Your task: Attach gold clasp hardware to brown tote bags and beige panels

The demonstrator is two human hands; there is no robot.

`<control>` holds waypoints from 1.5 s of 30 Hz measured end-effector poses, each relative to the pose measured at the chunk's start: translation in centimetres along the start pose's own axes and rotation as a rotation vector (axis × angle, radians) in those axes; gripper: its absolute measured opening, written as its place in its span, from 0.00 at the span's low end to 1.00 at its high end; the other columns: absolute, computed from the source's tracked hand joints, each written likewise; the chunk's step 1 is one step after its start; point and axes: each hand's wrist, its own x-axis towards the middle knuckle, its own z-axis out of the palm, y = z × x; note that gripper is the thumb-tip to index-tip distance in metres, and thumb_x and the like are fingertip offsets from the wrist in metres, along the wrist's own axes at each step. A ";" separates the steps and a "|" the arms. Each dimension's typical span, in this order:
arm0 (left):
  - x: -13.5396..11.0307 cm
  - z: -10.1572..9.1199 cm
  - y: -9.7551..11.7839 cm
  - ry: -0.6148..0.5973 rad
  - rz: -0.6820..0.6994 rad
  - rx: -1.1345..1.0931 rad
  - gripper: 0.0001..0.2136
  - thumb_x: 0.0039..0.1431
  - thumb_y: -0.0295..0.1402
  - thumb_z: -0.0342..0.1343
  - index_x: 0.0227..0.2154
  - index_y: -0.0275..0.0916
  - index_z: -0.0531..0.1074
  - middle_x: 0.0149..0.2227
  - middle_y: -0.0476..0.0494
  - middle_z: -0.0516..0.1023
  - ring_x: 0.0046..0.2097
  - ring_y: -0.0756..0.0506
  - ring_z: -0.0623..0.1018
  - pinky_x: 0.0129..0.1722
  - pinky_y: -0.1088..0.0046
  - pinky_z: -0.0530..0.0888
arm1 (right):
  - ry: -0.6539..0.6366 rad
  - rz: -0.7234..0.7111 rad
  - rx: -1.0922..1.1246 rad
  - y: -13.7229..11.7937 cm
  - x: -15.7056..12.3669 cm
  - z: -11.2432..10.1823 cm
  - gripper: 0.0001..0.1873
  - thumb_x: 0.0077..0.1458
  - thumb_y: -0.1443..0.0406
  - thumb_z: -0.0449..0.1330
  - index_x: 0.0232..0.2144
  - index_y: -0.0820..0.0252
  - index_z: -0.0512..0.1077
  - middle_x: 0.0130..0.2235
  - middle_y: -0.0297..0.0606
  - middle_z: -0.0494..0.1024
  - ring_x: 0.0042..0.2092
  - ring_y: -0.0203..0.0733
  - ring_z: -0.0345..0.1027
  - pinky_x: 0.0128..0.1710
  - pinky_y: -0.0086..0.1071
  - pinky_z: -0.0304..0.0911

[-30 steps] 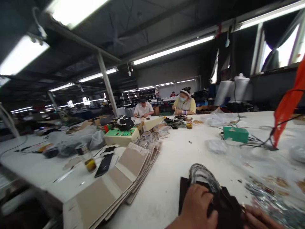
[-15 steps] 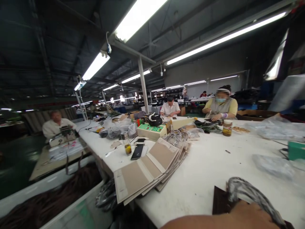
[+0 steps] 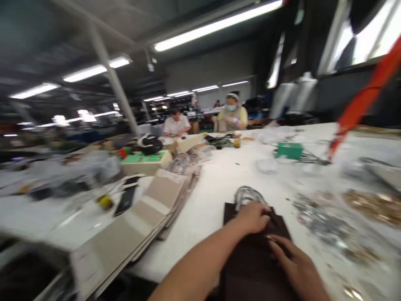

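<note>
A dark brown flat piece [image 3: 250,267] lies on the white table [image 3: 216,196] in front of me, with a bundle of clear wrapped loops [image 3: 246,194] at its far end. My left hand [image 3: 252,217] rests curled on the top of the brown piece, next to the loops. My right hand [image 3: 293,261] lies flat on the piece, fingers stretched toward the left hand. The whole view is smeared by motion.
A fanned stack of beige cardboard sheets [image 3: 147,217] lies to the left, a black phone [image 3: 125,200] beside it. Behind are a green-topped machine [image 3: 142,161] and a green box [image 3: 290,150]. Shiny small parts [image 3: 332,225] spread at right. Two seated people [image 3: 232,115] work at the far end.
The view swung back to the right and down. Both of my hands now show on the brown piece; half a second ago only the left forearm showed at the bottom edge.
</note>
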 end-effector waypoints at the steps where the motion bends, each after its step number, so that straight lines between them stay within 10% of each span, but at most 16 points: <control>1: 0.9 0.5 -0.7 -0.006 0.048 -0.009 0.10 0.59 0.31 0.59 0.42 0.45 0.81 0.44 0.44 0.83 0.46 0.43 0.80 0.49 0.65 0.77 | -0.053 0.010 0.031 0.3 -0.5 -0.5 0.18 0.55 0.45 0.61 0.38 0.45 0.82 0.37 0.39 0.84 0.30 0.47 0.78 0.33 0.39 0.75; 10: 5.7 2.3 -3.0 -0.107 0.469 0.121 0.20 0.61 0.26 0.55 0.56 0.43 0.73 0.63 0.42 0.72 0.64 0.38 0.67 0.66 0.55 0.63 | -0.049 -0.157 0.030 0.8 1.2 0.2 0.09 0.64 0.64 0.60 0.41 0.55 0.81 0.39 0.37 0.82 0.40 0.42 0.76 0.43 0.33 0.68; 17: 7.9 1.1 -0.8 -0.289 0.557 0.272 0.07 0.60 0.27 0.57 0.35 0.43 0.80 0.43 0.40 0.82 0.55 0.37 0.74 0.61 0.57 0.64 | -0.032 -0.158 0.023 0.7 1.2 0.0 0.09 0.62 0.67 0.61 0.40 0.55 0.81 0.38 0.37 0.82 0.39 0.42 0.75 0.43 0.32 0.69; 21: 7.8 0.4 1.3 -0.319 0.500 0.269 0.07 0.61 0.32 0.57 0.34 0.42 0.80 0.38 0.38 0.83 0.49 0.34 0.78 0.57 0.55 0.66 | -0.008 -0.113 0.089 0.6 1.8 0.2 0.10 0.60 0.69 0.61 0.40 0.54 0.82 0.40 0.37 0.83 0.42 0.44 0.77 0.45 0.34 0.70; 28: 7.4 0.1 0.9 -0.244 0.323 0.056 0.24 0.71 0.47 0.43 0.61 0.42 0.69 0.55 0.42 0.80 0.53 0.42 0.79 0.52 0.69 0.71 | 0.125 -0.077 0.252 0.4 5.5 0.3 0.10 0.57 0.69 0.62 0.38 0.55 0.82 0.52 0.40 0.81 0.53 0.49 0.75 0.55 0.41 0.71; 34: 6.4 1.7 -3.2 -0.111 0.158 0.012 0.17 0.71 0.41 0.45 0.50 0.37 0.74 0.49 0.40 0.81 0.50 0.43 0.78 0.52 0.68 0.71 | 0.166 0.208 0.347 2.5 7.1 -1.7 0.17 0.56 0.54 0.63 0.39 0.61 0.81 0.43 0.45 0.83 0.35 0.46 0.78 0.25 0.33 0.75; 45: 7.7 1.9 -2.1 -0.224 0.055 0.065 0.11 0.56 0.42 0.59 0.33 0.39 0.77 0.32 0.44 0.81 0.34 0.43 0.78 0.33 0.70 0.66 | 0.112 0.090 0.068 2.0 6.6 -5.1 0.12 0.58 0.59 0.63 0.39 0.58 0.82 0.29 0.36 0.83 0.30 0.41 0.76 0.30 0.31 0.69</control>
